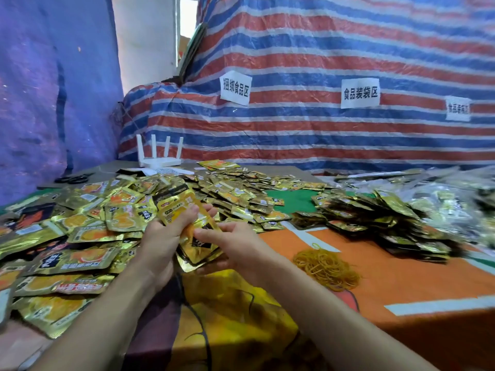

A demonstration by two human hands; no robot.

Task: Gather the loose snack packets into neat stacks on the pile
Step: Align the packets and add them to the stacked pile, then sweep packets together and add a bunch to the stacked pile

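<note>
Striped tarp [321, 62] behind, orange surface [401, 279] strewn with loose snack packets [88, 231]. Left hand [160, 239] and right hand [235, 245] both curl round a small stack [197, 250] held just above it. Square its edges flush before adding it to the pile [375, 218].

Food-packing workshop: striped tarp [321, 49], zone signs [360, 93]
</note>
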